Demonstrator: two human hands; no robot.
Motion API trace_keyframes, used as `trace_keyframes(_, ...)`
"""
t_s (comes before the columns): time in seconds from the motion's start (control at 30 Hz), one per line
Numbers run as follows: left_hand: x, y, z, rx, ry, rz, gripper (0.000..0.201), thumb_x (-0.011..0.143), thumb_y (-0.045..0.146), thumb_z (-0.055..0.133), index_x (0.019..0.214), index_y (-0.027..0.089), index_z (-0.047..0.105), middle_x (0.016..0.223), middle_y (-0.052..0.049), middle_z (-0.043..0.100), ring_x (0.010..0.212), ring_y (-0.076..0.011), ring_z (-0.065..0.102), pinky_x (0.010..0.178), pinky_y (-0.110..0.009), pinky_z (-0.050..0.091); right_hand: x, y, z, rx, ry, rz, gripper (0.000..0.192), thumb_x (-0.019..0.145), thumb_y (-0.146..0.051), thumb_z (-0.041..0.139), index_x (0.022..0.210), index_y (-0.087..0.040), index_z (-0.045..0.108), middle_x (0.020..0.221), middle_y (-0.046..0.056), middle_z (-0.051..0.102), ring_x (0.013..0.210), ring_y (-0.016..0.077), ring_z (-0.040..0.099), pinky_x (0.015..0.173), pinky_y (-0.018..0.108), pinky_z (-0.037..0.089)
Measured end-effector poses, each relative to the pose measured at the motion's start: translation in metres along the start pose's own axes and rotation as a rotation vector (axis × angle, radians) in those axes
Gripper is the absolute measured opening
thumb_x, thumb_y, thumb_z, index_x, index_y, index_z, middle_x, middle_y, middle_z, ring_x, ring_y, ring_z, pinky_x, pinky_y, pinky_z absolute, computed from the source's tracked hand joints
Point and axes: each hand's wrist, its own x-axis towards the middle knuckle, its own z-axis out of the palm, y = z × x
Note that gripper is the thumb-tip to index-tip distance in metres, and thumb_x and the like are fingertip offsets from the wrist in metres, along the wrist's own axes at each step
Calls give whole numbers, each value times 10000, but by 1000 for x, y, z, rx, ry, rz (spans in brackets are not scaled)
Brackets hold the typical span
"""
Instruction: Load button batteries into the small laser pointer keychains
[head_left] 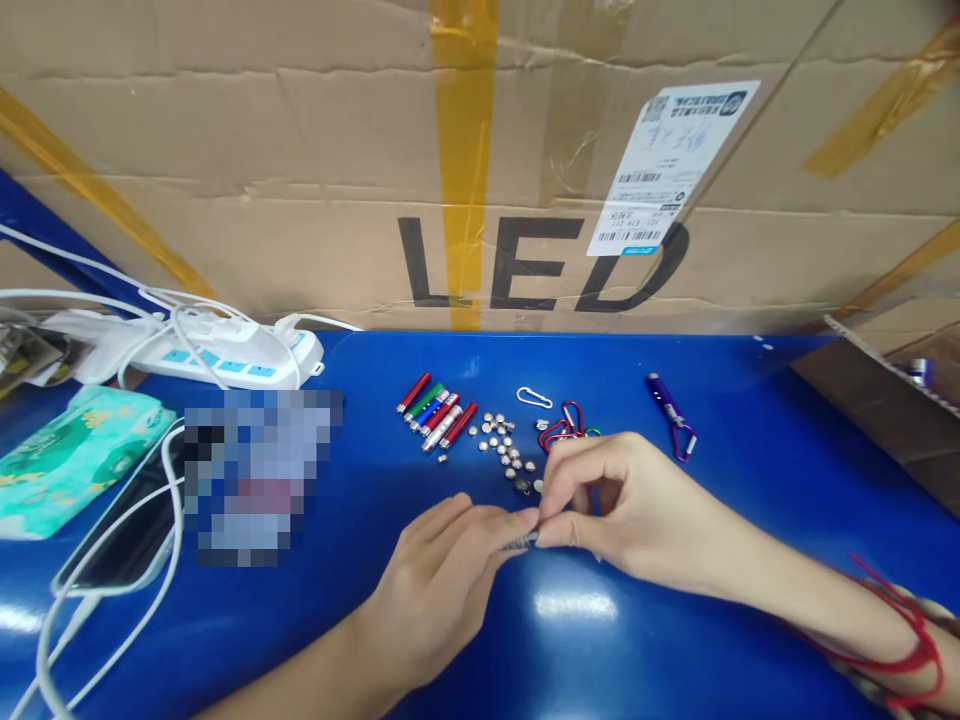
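Observation:
My left hand (450,565) is closed around a small silver flashlight tube (517,543), and only a short piece of it shows. At the tube's right end, my right hand (615,500) pinches thumb and fingers together; what lies between them is hidden. Just beyond the hands, several button cells (504,442) are scattered. To their left lie several small coloured flashlight tubes (435,412) side by side. Red carabiner clips (559,432) sit partly behind my right hand, with a silver carabiner (534,397) farther back.
A purple flashlight with a clip (666,405) lies at the right of the blue table (750,400). Leftward are a white power strip (255,362), looping cables, a phone (127,520) and a green tissue pack (79,455). A large cardboard box (300,180) stands behind.

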Motion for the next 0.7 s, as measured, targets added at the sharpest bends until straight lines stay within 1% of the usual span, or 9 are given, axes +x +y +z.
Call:
trace_keyframes(0.07, -4, 0, -1, 19, -21, 32, 348, 890, 23, 449, 1204, 170, 473, 863, -21, 655, 678, -105, 576, 685, -230, 447, 1, 1, -1, 46, -43, 25, 217, 697, -342, 728, 628, -144, 669, 608, 6, 569, 512, 67, 473, 439, 174, 385)
trace_keyframes(0.13, -7, 0, -2, 54, -58, 69, 403, 885, 9, 425, 1259, 156, 442, 878, -34, 654, 683, -119, 569, 647, -239, 434, 2, 3, -2, 89, -105, 40, 228, 696, -346, 728, 626, -139, 661, 596, 2, 567, 513, 67, 471, 448, 176, 381)
trace_keyframes(0.23, -9, 2, -4, 129, -94, 126, 398, 899, 27, 377, 1281, 127, 424, 879, -52, 654, 675, -134, 563, 623, -257, 419, 2, 5, -2, 112, -174, 56, 255, 714, -368, 709, 620, -139, 646, 590, 0, 555, 506, 64, 450, 444, 176, 367)
trace_keyframes(0.3, -8, 3, -4, 156, -102, 127, 379, 905, 25, 342, 1259, 121, 438, 888, -45, 656, 690, -134, 575, 654, -261, 426, 2, 7, -2, 98, -186, 83, 284, 715, -389, 704, 611, -135, 633, 592, 1, 541, 497, 60, 424, 424, 172, 343)
trace_keyframes(0.47, -5, 4, -3, 211, -79, 94, 324, 926, 41, 312, 1178, 136, 492, 924, -19, 664, 776, -134, 615, 744, -265, 447, 5, 12, 0, 100, -182, 128, 320, 705, -412, 703, 580, -136, 599, 560, -18, 489, 469, 54, 392, 409, 169, 326)
trace_keyframes(0.6, -2, 2, 1, 174, -55, 13, 292, 929, 68, 344, 1155, 157, 508, 885, -10, 666, 741, -132, 621, 711, -266, 474, 8, 18, 3, 62, -140, 125, 321, 703, -412, 701, 568, -141, 595, 549, -14, 493, 476, 65, 396, 422, 178, 340)
trace_keyframes(0.7, 0, -1, 5, 77, -45, -75, 239, 930, 95, 364, 1070, 161, 547, 803, -18, 655, 677, -138, 606, 644, -258, 480, 9, 24, 7, 21, -96, 111, 331, 715, -427, 683, 567, -143, 600, 550, -11, 500, 455, 60, 371, 405, 181, 329)
